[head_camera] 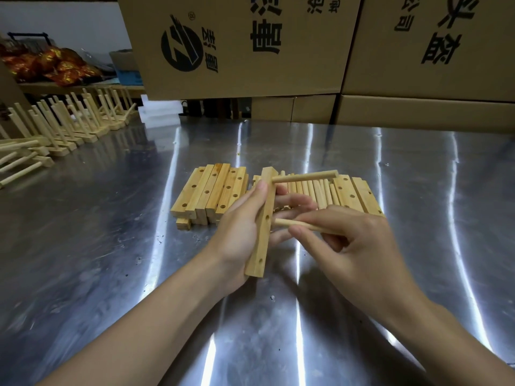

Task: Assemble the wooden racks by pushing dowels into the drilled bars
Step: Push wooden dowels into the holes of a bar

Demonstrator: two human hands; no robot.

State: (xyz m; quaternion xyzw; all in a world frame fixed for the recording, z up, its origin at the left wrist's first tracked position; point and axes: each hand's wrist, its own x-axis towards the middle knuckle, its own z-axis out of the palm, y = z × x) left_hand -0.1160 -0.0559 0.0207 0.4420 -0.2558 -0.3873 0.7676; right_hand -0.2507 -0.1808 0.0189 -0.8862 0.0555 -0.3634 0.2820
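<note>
While the left hand (245,227) grips a bar (263,224) above the table (111,246), one dowel (305,176) stands seated in its top hole. Right hand (354,246): pinches a second dowel (295,224), tip at the middle hole. Spare bars (209,193) and loose dowels (315,193) lie behind; racks (69,126) stand far left.

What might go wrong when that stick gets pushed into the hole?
The dowel in the right hand sits just short of the middle hole in the bar, so it may go in crooked and jam. The left hand has fingers behind the bar; a slip might poke them.
</note>
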